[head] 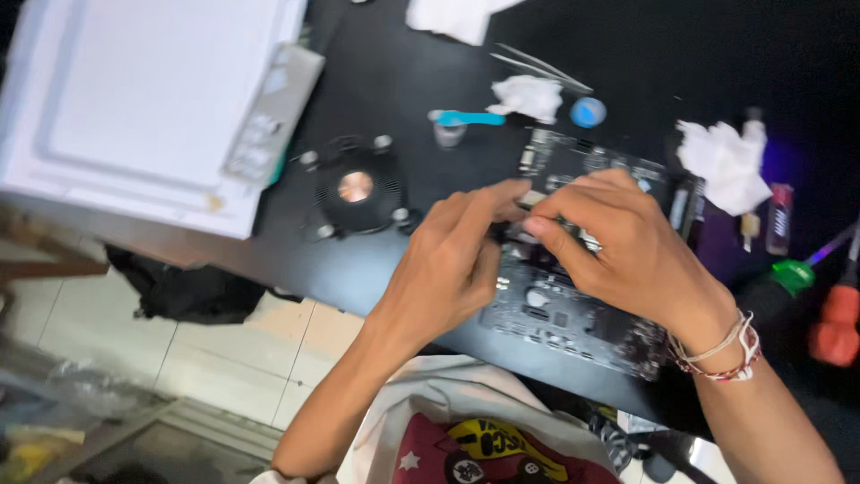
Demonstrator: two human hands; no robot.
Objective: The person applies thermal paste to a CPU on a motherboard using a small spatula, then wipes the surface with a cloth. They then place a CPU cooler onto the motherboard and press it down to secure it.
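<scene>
A dark computer motherboard [573, 314] lies on the black table [376, 54] in front of me. My left hand [448, 260] and my right hand [627, 242] meet over the middle of the board, fingertips pinched around a small part at its socket area; the part itself is mostly hidden by my fingers. My right wrist wears thread bracelets. A round black cooler fan [356, 190] with a copper centre lies on the table to the left of the board, apart from my hands.
A white box [134, 99] with a metal plate [273, 112] on it sits at left. Crumpled tissues [726, 161], tweezers [542, 67], a blue cap [589, 112], a small syringe tube [452, 121] and red and green screwdriver handles [833, 323] lie around. Tiled floor is below.
</scene>
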